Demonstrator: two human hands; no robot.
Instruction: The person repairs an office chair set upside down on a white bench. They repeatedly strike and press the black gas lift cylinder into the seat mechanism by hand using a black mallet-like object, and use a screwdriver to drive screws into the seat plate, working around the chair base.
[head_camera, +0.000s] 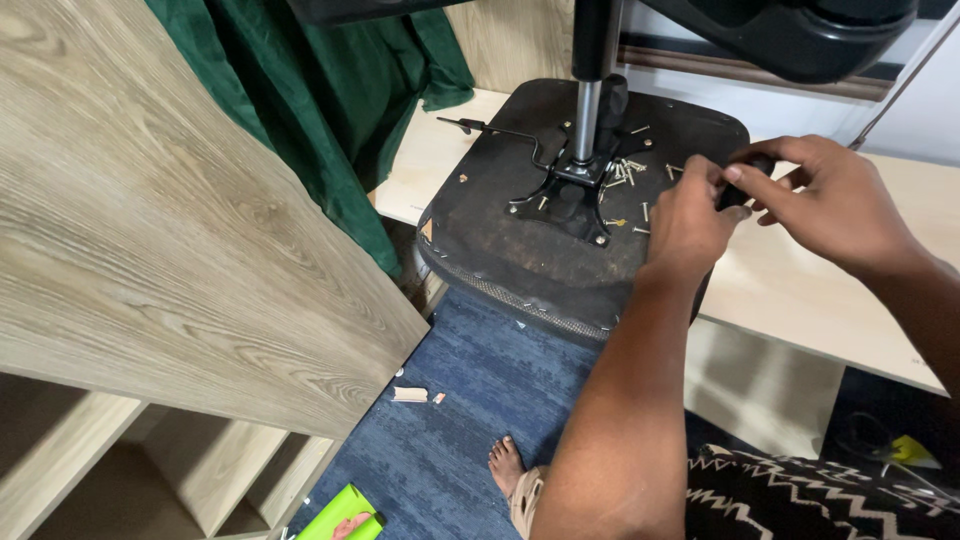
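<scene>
An upturned black office chair seat (520, 240) lies on a pale wooden board (430, 165), its metal mechanism plate (572, 190) and gas column (588, 110) pointing up. Several loose screws (628, 172) are scattered on the seat's underside. My left hand (688, 215) and my right hand (830, 200) meet at the seat's right edge, both pinching a small black part (745, 175) between the fingers. The part is mostly hidden by my fingers.
A large wood-grain cabinet panel (150, 220) fills the left, with open shelf compartments (210, 460) below. A green cloth (330, 90) hangs behind. Blue carpet (470, 400) holds a small wooden dowel (410, 394), a green item (340, 512) and my bare foot (510, 468). The chair base (790, 35) hangs overhead.
</scene>
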